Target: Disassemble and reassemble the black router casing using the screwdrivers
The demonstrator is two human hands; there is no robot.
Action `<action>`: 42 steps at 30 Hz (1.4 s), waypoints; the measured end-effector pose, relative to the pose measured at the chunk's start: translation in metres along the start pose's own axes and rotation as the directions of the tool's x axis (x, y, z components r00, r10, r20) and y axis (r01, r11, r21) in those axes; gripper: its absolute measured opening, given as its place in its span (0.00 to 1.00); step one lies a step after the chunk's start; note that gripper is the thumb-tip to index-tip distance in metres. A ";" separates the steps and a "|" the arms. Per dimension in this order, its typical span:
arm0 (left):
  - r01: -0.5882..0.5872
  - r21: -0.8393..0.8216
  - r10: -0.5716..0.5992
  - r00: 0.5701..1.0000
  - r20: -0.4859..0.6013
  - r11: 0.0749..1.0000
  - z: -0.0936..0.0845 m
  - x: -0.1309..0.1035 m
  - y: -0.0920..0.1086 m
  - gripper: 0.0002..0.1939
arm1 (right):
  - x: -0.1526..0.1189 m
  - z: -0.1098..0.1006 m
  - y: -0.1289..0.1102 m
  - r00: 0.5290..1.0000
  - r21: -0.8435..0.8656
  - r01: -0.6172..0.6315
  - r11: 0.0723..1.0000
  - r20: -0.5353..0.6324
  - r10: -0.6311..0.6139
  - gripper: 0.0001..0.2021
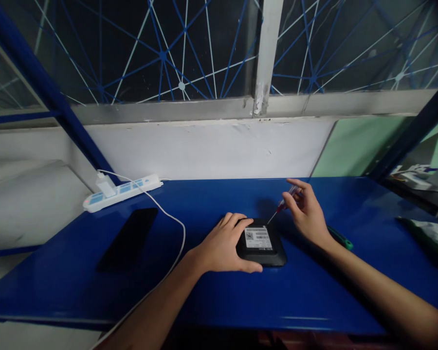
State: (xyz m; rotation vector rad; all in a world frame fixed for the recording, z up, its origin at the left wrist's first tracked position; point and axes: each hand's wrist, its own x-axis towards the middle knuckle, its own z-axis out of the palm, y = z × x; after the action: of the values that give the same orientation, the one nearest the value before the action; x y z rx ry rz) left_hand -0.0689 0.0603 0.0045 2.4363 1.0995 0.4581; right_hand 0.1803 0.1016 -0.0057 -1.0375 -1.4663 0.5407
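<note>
Blue and glossy, the worktop [219, 306] spreads beneath both of the person's hands, with a white wall panel [211, 150] and a window [131, 53] crossed by blue and white lines beyond them. The left grip [221, 245] clasps the left side of a black device [279, 255], fingers over its far part and thumb along its near edge; a printed label [258, 238] faces up just right of those fingers. The right grip [308, 214] is closed around a screwdriver [286, 200], whose slanting shaft points down at the device's far edge; whether its tip touches is too small to tell. Left of the left grip runs a white cable [184, 233], then a flat black slab [127, 240]; farther back lies a white power strip [126, 190] carrying a plugged-in adapter [105, 184]. Just beside the right wrist, a green-ended tool [345, 241] lies partly hidden.
</note>
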 end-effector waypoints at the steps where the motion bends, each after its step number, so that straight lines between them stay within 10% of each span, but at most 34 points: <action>1: -0.001 0.000 0.001 1.000 0.000 1.000 0.000 0.000 0.000 0.55 | 0.000 0.000 0.000 1.000 0.001 0.002 1.000 -0.005 -0.002 0.20; 42: -0.004 -0.039 0.003 1.000 -0.014 0.999 -0.001 0.001 -0.002 0.54 | 0.003 -0.003 0.000 0.999 0.038 -0.033 0.999 0.016 0.033 0.23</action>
State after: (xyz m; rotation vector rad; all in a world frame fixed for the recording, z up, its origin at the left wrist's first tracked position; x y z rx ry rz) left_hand -0.0699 0.0625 0.0041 2.4051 1.0824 0.4934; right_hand 0.1839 0.1031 -0.0040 -1.0309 -1.4492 0.5996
